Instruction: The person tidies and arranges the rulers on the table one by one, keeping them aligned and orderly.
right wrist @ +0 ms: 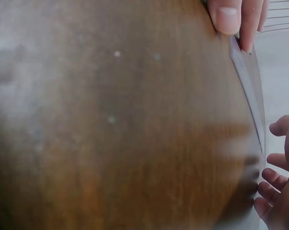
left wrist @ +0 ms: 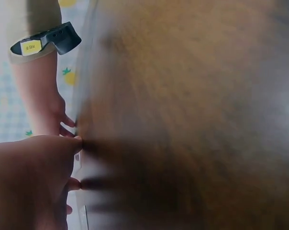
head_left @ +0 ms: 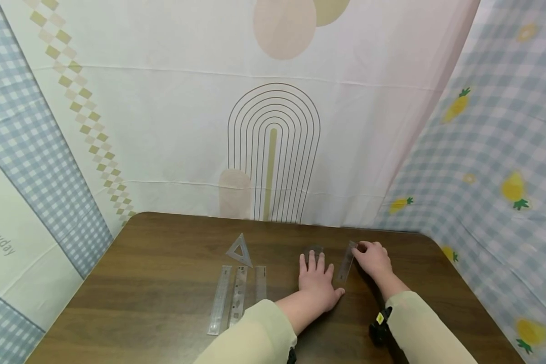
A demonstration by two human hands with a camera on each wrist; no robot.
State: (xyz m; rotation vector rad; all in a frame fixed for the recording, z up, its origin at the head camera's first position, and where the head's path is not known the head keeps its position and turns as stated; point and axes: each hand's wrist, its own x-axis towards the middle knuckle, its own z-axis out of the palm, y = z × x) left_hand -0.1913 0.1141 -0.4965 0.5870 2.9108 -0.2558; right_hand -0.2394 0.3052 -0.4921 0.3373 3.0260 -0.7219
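Note:
In the head view my left hand (head_left: 316, 283) lies with fingers spread on the brown table. A clear, curved-edged plastic piece (head_left: 317, 248) shows just beyond its fingertips; most of it is hidden, so its kind is unclear. To the right, my right hand (head_left: 374, 260) pinches the far end of a short clear ruler (head_left: 346, 264) between thumb and fingers. The right wrist view shows those fingertips at the top of the ruler (right wrist: 247, 91), which lies low along the tabletop. There the left hand (right wrist: 283, 177) is close by, apart from the ruler.
Left of the hands lie a clear set square (head_left: 240, 251) and three clear rulers, a long one (head_left: 219, 301), a patterned one (head_left: 238, 293) and another (head_left: 261, 283) partly behind the left sleeve. Hanging cloths (head_left: 164, 126) stand behind the wooden table (head_left: 154, 283) and at both sides.

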